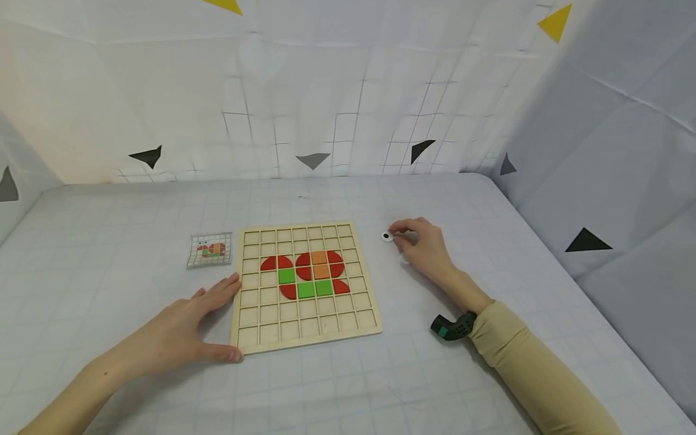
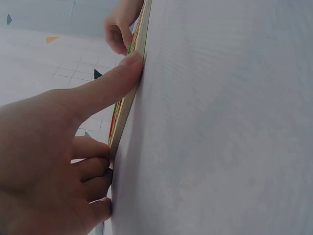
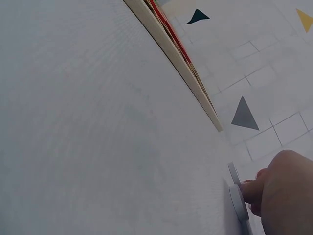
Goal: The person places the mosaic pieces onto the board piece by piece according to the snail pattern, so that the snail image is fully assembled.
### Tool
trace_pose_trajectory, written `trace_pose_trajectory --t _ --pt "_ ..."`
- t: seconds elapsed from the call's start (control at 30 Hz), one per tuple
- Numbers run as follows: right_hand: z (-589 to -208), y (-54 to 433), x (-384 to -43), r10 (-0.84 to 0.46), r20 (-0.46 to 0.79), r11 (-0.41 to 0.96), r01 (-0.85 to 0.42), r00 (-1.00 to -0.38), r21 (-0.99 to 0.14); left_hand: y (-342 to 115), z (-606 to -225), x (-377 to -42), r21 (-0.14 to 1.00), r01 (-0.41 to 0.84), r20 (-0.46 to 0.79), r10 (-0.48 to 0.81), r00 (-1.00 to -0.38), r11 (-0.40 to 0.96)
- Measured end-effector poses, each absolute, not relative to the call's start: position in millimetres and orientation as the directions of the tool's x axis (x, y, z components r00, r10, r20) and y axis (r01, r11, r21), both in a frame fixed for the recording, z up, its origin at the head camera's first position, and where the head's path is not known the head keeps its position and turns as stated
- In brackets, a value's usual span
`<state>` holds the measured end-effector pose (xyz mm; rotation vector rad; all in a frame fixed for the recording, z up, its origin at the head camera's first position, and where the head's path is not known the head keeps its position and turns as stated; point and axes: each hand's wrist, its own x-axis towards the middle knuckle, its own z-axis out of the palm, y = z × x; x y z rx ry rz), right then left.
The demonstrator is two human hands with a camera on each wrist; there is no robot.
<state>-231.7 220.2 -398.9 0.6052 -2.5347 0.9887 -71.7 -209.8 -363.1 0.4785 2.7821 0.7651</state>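
A square wooden grid board [image 1: 255,332] lies on the table, with red curved pieces, green squares [image 1: 306,290] and orange squares [image 1: 321,270] set in its cells. My left hand [image 1: 182,332] rests at the board's left edge, thumb and fingertips touching the rim, as the left wrist view also shows. Right of the board, my right hand [image 1: 424,244] pinches a small white disc with a black dot [image 1: 386,236] at its edge. A second white disc [image 1: 404,258] lies partly hidden under that hand; both discs appear edge-on in the right wrist view.
A small picture card [image 1: 210,249] with a coloured grid pattern lies left of the board's upper corner. White cloth [image 1: 348,386] covers the table. Pale walls with black, grey and yellow triangles stand behind and to the right. A dark band [image 1: 455,326] sits on the right wrist.
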Motion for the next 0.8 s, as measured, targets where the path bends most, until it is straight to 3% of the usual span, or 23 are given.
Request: trace_pose_trajectory --t 0.8 --pt "-398.1 217.0 -229.9 -0.310 0.441 0.642 -0.527 -0.842 -0.556 -210.2 -362.3 -70.7 0.526 0.257 -0.113 0.366 -0.924 0.811"
